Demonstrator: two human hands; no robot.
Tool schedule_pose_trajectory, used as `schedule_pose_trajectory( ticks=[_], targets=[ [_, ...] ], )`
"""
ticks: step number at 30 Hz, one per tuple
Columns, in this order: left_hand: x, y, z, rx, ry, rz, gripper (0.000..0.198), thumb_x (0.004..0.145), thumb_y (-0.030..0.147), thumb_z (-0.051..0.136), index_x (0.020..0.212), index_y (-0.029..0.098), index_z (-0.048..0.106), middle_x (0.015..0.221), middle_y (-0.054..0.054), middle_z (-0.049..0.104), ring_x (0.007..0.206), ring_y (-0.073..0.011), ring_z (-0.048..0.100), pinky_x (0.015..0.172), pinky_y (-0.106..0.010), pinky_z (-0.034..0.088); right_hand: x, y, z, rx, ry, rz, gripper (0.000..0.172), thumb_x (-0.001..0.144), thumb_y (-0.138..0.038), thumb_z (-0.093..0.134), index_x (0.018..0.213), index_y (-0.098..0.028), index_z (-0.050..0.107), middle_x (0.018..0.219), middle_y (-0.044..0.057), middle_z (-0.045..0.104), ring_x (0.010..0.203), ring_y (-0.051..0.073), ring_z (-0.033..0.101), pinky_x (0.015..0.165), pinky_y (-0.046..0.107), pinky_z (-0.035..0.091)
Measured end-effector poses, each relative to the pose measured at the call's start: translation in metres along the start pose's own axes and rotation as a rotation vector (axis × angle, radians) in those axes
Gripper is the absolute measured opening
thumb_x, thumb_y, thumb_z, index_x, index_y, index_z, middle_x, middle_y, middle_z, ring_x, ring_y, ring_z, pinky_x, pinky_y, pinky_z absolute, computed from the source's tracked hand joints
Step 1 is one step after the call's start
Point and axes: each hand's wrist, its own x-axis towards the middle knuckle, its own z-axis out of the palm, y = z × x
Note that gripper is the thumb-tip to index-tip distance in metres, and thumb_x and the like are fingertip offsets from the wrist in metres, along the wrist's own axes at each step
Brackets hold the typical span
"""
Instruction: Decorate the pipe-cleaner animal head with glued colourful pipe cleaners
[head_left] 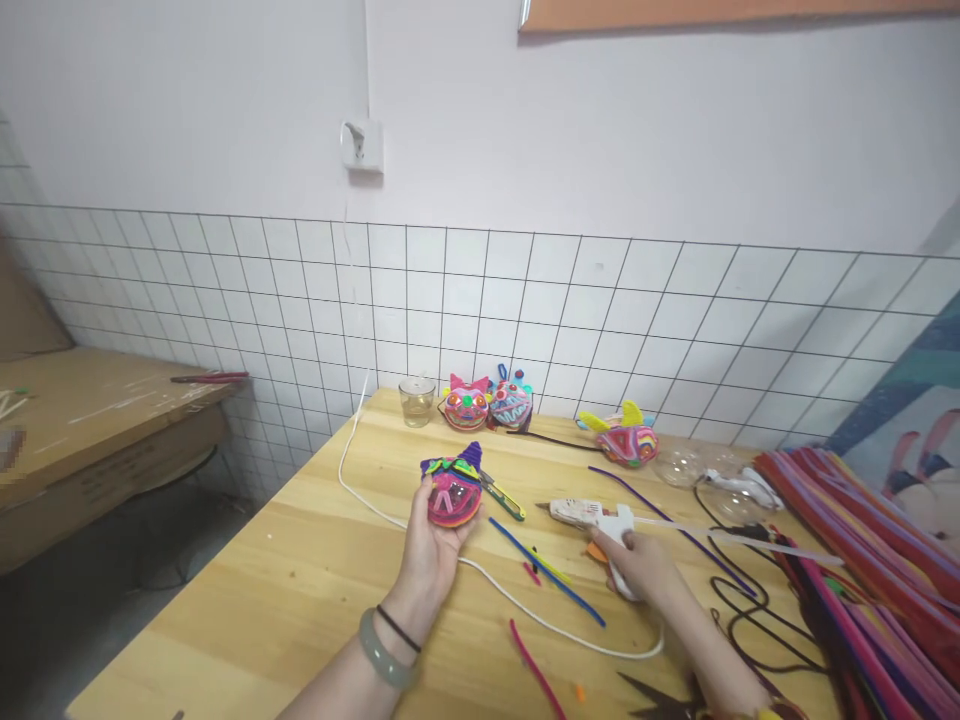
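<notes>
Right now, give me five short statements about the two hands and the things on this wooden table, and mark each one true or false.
1. The left hand holds a colourful pipe-cleaner figure. True.
2. The right hand grips a pair of scissors. False: it is on the white glue gun; the scissors lie untouched near the table edge.
3. A clear glass stands near the tiled wall. True.
4. The finished figures by the wall are stacked on each other. False: they sit side by side.
5. The bundle of pipe cleaners lies on the left of the table. False: it is on the right.
</notes>
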Motion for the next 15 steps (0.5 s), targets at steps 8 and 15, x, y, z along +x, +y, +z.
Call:
schedule_pose_trajectory(
  ticks=[8,15],
  targets=[
    [-0.002,-0.004,-0.002,0.01,-0.022,-0.06,0.016,0.087,0.028,0.054,0.094,0.016,0.063,0.089,-0.006,0.072,0.081,-0.0209,0.069,0.073,-0.041,0.057,-0.032,-0.024,-0.002,-0.328,0.149,-0.363,0.029,0.09,-0.031,0.046,0.089,-0.013,0.068,0.098,0.023,0.067,0.098,0.036,0.06,0.086,0.047,0.041],
    [-0.006,-0.009,-0.002,0.033,-0.054,-0.127,0.018,0.086,0.03,0.056,0.096,0.016,0.063,0.089,-0.007,0.073,0.08,-0.0212,0.069,0.073,-0.039,0.057,-0.048,-0.038,0.03,-0.264,0.008,-0.622,0.024,0.084,-0.014,0.052,0.068,-0.019,0.069,0.073,0.007,0.071,0.074,0.021,0.066,0.07,0.029,0.048]
  ],
)
